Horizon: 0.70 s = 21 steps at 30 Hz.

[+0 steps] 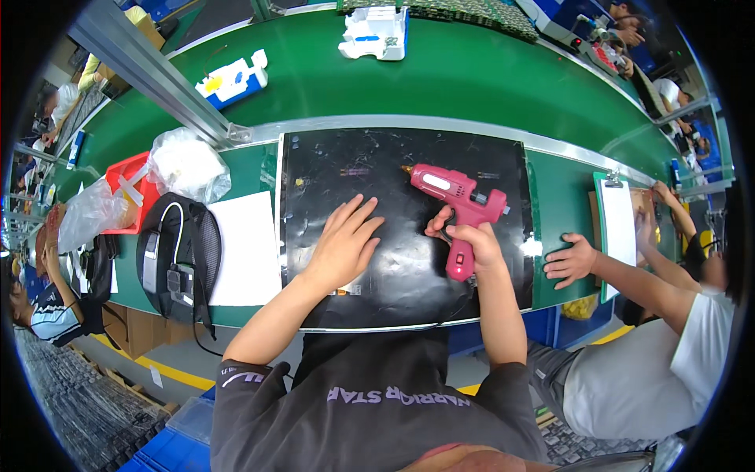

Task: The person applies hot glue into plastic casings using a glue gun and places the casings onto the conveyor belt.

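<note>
At six o'clock, closest to my lens: one dark grey T-shirt, soft knit, pale lettering. Just off centre at nine, left hand (344, 244): fingers spread, palm down over the mat, nothing grasped; I cannot tell how firmly it presses. At three, right hand (481, 245): wrapped round the handle of the glue gun, thumb across its upper part. Item in hand, toward two o'clock above the mat: pink glue gun (464, 203), pistol-shaped, rigid smooth plastic, metal-tipped nozzle (406, 169) aimed toward ten. I judge it light, a little front-heavy, moderately slippery on the shell, and hard to crush; I would take hold by the handle only and treat the tip as hot. Beneath: black mat (377, 295), sheet-like, glossy, scuffed. At nine: white sheet (245, 252), flat; then black bag (206, 244), rounded, mesh-textured. At three: a co-worker's hand (572, 261), bare, and clipboard (621, 228) with metal clip. Toward ten: clear plastic bag (189, 165), crinkled, limp, beside red bin (118, 169), hard-walled. Farthest, green belt (314, 86), smooth: white housing (376, 35) at twelve, moulded, angular; green circuit boards (487, 16) near one, densely textured, probably fragile.
</note>
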{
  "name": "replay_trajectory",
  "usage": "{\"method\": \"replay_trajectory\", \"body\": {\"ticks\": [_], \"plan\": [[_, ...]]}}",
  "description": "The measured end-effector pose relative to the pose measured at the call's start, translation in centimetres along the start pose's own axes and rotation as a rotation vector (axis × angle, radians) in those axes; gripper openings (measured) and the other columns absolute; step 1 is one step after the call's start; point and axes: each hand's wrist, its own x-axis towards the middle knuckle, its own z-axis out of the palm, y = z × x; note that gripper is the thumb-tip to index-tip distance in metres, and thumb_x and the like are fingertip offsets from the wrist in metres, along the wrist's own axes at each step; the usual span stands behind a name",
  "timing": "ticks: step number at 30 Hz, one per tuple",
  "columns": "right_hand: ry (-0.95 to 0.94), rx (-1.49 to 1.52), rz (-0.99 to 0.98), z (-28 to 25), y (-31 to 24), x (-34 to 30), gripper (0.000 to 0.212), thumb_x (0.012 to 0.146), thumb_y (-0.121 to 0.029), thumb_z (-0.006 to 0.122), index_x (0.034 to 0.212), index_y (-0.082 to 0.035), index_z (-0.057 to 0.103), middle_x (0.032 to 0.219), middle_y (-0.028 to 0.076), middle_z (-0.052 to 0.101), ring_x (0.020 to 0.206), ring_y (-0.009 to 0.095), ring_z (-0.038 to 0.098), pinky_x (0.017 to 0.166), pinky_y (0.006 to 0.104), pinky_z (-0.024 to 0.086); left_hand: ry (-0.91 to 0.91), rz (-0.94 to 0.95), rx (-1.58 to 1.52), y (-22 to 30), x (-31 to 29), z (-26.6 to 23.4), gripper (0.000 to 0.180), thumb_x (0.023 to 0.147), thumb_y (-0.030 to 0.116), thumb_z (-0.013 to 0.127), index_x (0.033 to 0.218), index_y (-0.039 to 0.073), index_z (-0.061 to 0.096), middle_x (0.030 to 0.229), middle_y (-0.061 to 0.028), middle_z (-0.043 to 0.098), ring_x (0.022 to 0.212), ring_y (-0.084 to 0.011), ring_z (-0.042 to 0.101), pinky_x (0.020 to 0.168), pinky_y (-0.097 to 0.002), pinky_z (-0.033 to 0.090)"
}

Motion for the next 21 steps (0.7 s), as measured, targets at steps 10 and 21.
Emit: {"method": "replay_trajectory", "body": {"ticks": [10,21], "plan": [[-0.074,-0.059,-0.013,-0.4,1.2,-0.4,0.025,0.077,0.004,0.057,0.102,0.002,0.058,0.094,0.014,0.065,0.093,0.027,0.066,0.088,0.0397,0.052,-0.096,-0.006,0.087,0.6,-0.9,0.0,0.045,0.087,0.025,0.062,0.125,0.004,0.055,0.142,-0.0157,0.043,0.138,-0.0371,0.030,0.112,-0.0497,0.023],[-0.063,-0.023,-0.008,-0.2,0.5,-0.3,0.026,0.077,0.005,0.057,0.103,0.001,0.058,0.092,0.014,0.066,0.092,0.027,0.067,0.088,0.0401,0.053,-0.043,0.017,0.052,0.5,-0.3,0.0,0.040,0.087,0.022,0.062,0.122,0.004,0.057,0.138,-0.0152,0.048,0.135,-0.0381,0.034,0.111,-0.0504,0.025]]}}
